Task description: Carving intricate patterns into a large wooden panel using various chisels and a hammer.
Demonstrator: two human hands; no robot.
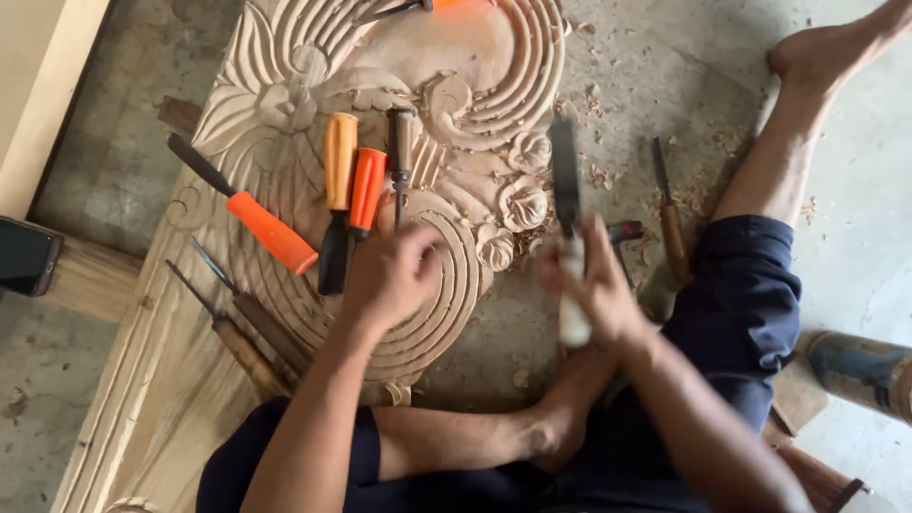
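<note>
Grey concrete floor, littered with wood chips, bears a carved wooden panel (285, 85) at left. Three orange-handled chisels (366, 190) and three wooden-handled chisels (252, 356) lie on it; another wooden-handled chisel (673, 233) lies on the floor at right. The left hand (394, 275) rests clenched on the carving, its hold unclear; the right hand (594, 285) grasps a pale-handled tool (570, 313) beside the panel.

A grey concrete floor (655, 66) is carrying everything here — wood chips (598, 176) are lying scattered over it, and a brown-handled chisel (671, 220) is resting on it beside the person's leg. A large carved wooden panel (456, 85) is lying flat on the floor, and it is bearing tools in turn — three orange-handled chisels (271, 231), plus slimmer wooden-handled ones (249, 328) lying side by side near its lower left edge.
</note>
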